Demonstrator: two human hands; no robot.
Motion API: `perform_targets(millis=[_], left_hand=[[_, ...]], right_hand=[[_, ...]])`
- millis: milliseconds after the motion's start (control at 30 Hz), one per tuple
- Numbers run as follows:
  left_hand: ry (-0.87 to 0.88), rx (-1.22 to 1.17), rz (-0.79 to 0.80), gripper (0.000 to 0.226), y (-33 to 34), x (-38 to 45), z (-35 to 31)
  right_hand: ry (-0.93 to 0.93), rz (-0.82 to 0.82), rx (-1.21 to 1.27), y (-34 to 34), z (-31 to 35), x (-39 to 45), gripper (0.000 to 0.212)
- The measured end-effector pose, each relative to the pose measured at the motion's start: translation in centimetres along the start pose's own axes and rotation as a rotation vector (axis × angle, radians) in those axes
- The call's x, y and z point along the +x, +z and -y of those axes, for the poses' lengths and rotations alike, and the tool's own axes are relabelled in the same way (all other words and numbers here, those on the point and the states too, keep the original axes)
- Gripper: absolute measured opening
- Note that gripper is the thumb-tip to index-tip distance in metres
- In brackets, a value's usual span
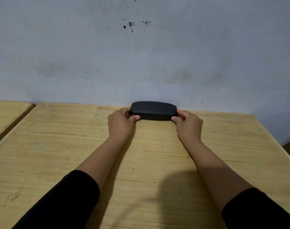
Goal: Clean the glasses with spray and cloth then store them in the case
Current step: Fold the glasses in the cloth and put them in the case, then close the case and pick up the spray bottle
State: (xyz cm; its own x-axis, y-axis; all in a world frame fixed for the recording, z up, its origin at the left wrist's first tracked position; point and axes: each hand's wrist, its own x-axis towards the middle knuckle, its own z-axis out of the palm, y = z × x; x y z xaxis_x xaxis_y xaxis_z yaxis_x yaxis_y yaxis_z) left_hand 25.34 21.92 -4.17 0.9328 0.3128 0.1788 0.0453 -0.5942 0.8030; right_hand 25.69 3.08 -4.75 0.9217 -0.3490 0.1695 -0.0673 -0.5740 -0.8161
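A black glasses case [153, 109] lies closed at the far edge of the wooden table [58, 146], close to the wall. My left hand [120, 123] grips its left end, thumb along the front seam. Its right end is held the same way by my right hand [188, 125]. No glasses, spray bottle or cloth are in view; whatever is inside the case is hidden.
A pale, stained wall [141, 63] rises right behind the case. A second wooden table [7, 116] stands at the left, separated by a narrow gap. The near table's right edge falls off at the far right.
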Motion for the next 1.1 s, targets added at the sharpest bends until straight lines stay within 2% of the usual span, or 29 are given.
perform_targets(millis=[133, 267, 433, 733, 867, 1100], left_hand=[[0.008, 0.031, 0.012, 0.034, 0.1, 0.3, 0.2], [0.014, 0.108, 0.072, 0.043, 0.0, 0.1, 0.1], [0.023, 0.192, 0.138, 0.038, -0.6, -1.5, -0.9], [0.21, 0.647, 0.183, 0.044, -3.2, -6.6, -0.8], [0.333, 0.804, 0.191, 0.047, -4.7, -8.6, -1.4], [0.445, 0.749, 0.127, 0.05, -7.2, -11.9, -5.6]], right_hand=[[-0.031, -0.01, -0.017, 0.1, 0.1, 0.0, 0.036], [-0.088, 0.057, -0.066, -0.3, -0.1, -0.5, 0.04], [-0.196, 0.196, -0.37, -0.8, -0.4, -2.3, 0.057], [-0.197, 0.309, -0.694, -3.9, 0.5, -7.3, 0.057], [-0.221, 0.285, -0.738, -5.5, 1.4, -9.6, 0.056], [-0.328, 0.159, -0.7, -9.7, 3.7, -12.9, 0.052]])
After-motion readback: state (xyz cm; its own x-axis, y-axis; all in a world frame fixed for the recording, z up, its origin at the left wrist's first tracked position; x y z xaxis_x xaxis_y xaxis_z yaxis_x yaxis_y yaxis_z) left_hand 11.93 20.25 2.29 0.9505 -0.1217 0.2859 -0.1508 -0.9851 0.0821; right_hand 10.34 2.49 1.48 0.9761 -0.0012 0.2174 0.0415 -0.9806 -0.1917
